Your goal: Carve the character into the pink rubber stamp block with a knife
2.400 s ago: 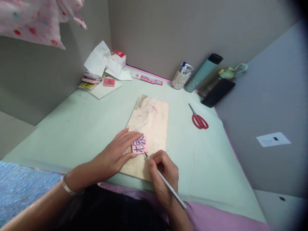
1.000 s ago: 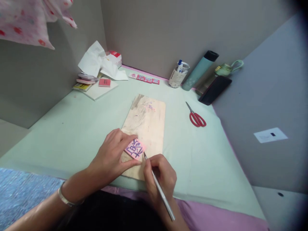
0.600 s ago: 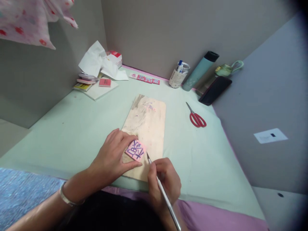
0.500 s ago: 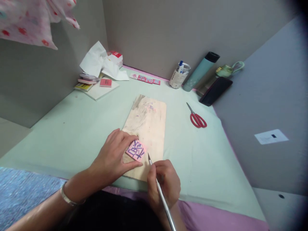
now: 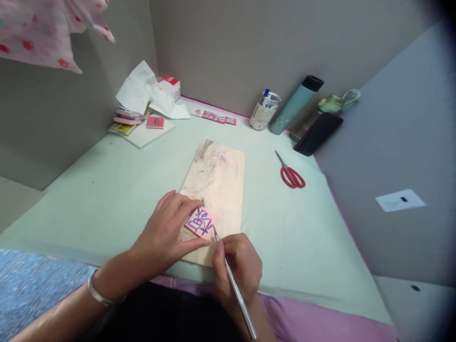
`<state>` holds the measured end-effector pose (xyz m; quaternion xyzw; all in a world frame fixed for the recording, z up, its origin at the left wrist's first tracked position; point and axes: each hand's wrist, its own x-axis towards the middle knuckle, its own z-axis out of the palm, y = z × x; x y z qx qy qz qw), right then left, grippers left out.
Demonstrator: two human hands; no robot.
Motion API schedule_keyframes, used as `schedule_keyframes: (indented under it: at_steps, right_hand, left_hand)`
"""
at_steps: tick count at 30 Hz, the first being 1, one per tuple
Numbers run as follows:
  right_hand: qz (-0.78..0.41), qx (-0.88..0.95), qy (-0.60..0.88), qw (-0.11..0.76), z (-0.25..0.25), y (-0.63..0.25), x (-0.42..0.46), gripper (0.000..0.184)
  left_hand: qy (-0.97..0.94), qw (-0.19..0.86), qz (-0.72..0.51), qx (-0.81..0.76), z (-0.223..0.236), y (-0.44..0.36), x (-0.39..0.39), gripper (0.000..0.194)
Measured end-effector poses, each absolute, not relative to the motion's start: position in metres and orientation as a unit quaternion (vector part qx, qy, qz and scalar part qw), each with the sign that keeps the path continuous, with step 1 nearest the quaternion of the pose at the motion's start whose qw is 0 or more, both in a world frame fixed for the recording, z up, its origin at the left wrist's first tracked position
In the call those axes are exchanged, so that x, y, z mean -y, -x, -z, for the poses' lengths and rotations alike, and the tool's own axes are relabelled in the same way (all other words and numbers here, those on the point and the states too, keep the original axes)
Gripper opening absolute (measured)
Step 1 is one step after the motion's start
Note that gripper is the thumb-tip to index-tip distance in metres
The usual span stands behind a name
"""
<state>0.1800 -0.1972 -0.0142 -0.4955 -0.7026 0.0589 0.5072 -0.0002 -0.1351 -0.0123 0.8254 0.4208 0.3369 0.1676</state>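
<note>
Between the thumb and fingers of my left hand [image 5: 170, 225] is a small pink rubber stamp block [image 5: 200, 222], marked with a purple character. The block rests on a pale wooden board [image 5: 224, 185] that has dark smudges at its upper left. My right hand [image 5: 239, 268] is closed round a silver craft knife [image 5: 235, 287] in a pen-like grip. Its blade tip is at the right edge of the block; whether it cuts in cannot be told. Purple and pink shavings [image 5: 223, 158] lie near the board's far end.
Red-handled scissors [image 5: 292, 175] lie right of the board. At the back are a row of carved blocks [image 5: 213, 116], a can of pens [image 5: 264, 111], a teal bottle [image 5: 296, 104] and a black case [image 5: 318, 134]. Crumpled tissue [image 5: 137, 90] and small packets [image 5: 126, 121] sit back left.
My right hand has moved slightly left and up, bringing the knife tip from beside the block to its right edge. My left hand keeps its hold on the block.
</note>
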Motion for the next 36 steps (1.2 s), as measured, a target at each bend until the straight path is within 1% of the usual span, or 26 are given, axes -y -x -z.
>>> schedule_keyframes:
  at_steps: [8,14,21,26,32,36]
  right_hand:
    - [-0.044,0.717,0.486,0.498,0.016,-0.179,0.196,0.026]
    - [-0.057,0.730,0.470,0.493,0.014,-0.182,0.194,0.026]
    - [-0.073,0.777,0.453,0.431,0.004,-0.192,0.191,0.027]
    - [-0.056,0.794,0.450,0.405,0.002,-0.194,0.190,0.028]
    - [0.013,0.788,0.452,0.418,0.013,-0.187,0.195,0.030]
    - [0.019,0.776,0.460,0.431,0.017,-0.185,0.197,0.029]
  left_hand:
    - [-0.830,0.167,-0.328,-0.419,0.011,0.000,0.135,0.058]
    - [-0.827,0.169,-0.336,-0.417,0.011,-0.001,0.135,0.056]
    - [-0.828,0.167,-0.332,-0.419,0.011,0.000,0.136,0.056]
    - [-0.829,0.160,-0.335,-0.418,0.013,0.000,0.136,0.056]
    - [-0.830,0.151,-0.319,-0.433,0.013,-0.002,0.138,0.056]
    - [-0.830,0.150,-0.310,-0.439,0.011,-0.003,0.138,0.054]
